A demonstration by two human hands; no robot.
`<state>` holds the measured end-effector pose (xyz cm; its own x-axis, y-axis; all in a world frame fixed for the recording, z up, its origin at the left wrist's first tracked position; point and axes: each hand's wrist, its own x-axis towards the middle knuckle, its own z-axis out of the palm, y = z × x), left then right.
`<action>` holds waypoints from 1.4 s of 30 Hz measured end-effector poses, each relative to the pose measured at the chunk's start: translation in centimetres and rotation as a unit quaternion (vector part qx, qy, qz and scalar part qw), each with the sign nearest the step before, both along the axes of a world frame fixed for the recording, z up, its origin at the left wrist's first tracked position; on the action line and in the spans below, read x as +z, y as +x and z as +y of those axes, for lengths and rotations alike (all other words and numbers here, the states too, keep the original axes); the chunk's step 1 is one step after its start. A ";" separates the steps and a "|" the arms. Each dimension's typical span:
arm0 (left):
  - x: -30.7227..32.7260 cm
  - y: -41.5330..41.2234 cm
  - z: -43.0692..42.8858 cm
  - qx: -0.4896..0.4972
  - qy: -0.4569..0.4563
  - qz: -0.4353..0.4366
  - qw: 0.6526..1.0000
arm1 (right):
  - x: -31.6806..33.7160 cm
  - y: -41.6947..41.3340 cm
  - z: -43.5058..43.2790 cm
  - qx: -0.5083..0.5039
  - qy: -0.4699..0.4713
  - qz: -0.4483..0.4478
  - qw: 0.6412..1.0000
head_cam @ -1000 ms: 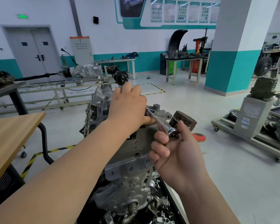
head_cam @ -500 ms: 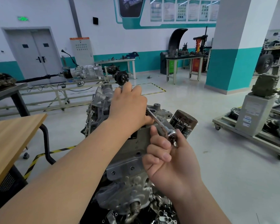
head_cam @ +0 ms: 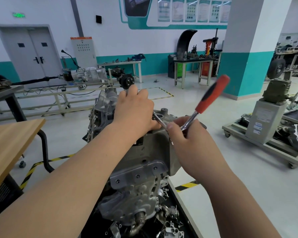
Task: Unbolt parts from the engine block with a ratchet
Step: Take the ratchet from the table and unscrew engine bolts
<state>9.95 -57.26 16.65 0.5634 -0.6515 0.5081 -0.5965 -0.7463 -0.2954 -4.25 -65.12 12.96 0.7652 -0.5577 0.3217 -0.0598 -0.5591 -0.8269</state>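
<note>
**Operator:** My left hand [head_cam: 136, 110] lies palm-down on the far top end of the grey cast-metal engine block [head_cam: 144, 152], fingers curled over its far edge; whether they pinch anything underneath I cannot tell. My right hand [head_cam: 187, 134] is clamped on the chrome ratchet with the red-and-black grip [head_cam: 196, 115], gripping it down at the head, not at the handle.

**Observer:** Where does the tool sit against the block?

**Operator:** From the head, a thin chrome extension bar [head_cam: 159, 120] runs up and left to the block's far top edge and vanishes under my left palm, so I cannot see the bolt. The handle sticks up and right, away from the block, blurred with motion.

**Observer:** Which hand does the work next?

**Operator:** The right, I judge. It's on the tool; the left only steadies the bar's far end. The swing goes around the bar's long axis.

**Observer:** Anything changed?

**Operator:** A second ago the handle was out of sight below my right hand; now it has swung over the top. The left hand hasn't moved.
</note>
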 end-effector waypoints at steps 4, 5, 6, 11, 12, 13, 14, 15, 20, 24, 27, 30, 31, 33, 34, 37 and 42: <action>0.0 0.0 0.1 -0.005 0.002 -0.002 1.000 | 0.1 -0.6 0.8 -0.049 -0.211 0.043 0.975; 0.0 0.0 0.1 -0.006 0.002 -0.003 1.000 | 0.2 -0.7 1.0 -0.050 -0.231 0.045 0.971; -0.1 0.0 0.1 -0.007 0.002 -0.004 1.000 | 0.1 -0.9 1.0 -0.051 -0.248 0.047 0.966; -0.2 0.2 0.1 -0.013 -0.007 -0.009 1.000 | -0.8 -0.7 0.4 -0.035 -0.228 0.035 0.972; -0.3 0.2 0.1 -0.013 -0.005 -0.012 1.000 | -1.1 -0.5 0.3 -0.016 -0.171 0.025 0.985; -0.3 0.2 0.1 -0.014 -0.003 -0.012 1.000 | -1.5 -0.2 0.3 0.005 -0.093 0.007 0.996; -0.3 0.3 0.2 -0.015 -0.002 -0.012 1.000 | -1.8 0.0 0.2 0.025 -0.005 -0.018 1.000; -0.3 0.3 0.2 -0.016 -0.002 -0.013 1.000 | -2.1 0.1 0.3 0.042 0.079 -0.043 0.995; -0.3 0.2 0.4 -0.020 -0.013 -0.009 1.000 | -2.9 0.4 1.5 0.094 0.337 -0.096 0.932; -0.3 0.1 0.3 -0.015 -0.019 -0.004 1.000 | -2.9 0.4 2.5 0.197 0.617 -0.134 0.750; -0.4 0.0 0.2 -0.009 -0.021 -0.002 1.000 | -2.8 0.1 2.9 0.243 0.729 -0.167 0.618; -0.5 0.0 0.2 -0.008 -0.022 0.000 1.000 | -2.7 -0.2 3.3 0.282 0.769 -0.175 0.547; -0.5 0.0 0.2 -0.008 -0.023 0.001 1.000 | -2.7 -0.2 3.5 0.296 0.775 -0.172 0.532; -0.5 0.1 0.2 -0.010 -0.025 0.005 1.000 | -2.5 -0.2 3.8 0.318 0.777 -0.167 0.517; -0.5 0.1 0.2 -0.012 -0.026 0.004 1.000 | -2.4 -0.2 3.9 0.325 0.776 -0.167 0.514; -0.5 0.1 0.2 -0.015 -0.029 -0.004 0.999 | -2.2 -0.2 4.0 0.338 0.775 -0.171 0.506; -0.2 0.1 0.0 -0.013 -0.025 0.013 1.000 | -2.0 0.2 3.0 0.272 0.682 -0.129 0.666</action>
<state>10.07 -57.23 16.48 0.5591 -0.6405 0.5264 -0.6234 -0.7434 -0.2424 -4.09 -62.10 10.92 0.9909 -0.1282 -0.0414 0.0869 0.8429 -0.5311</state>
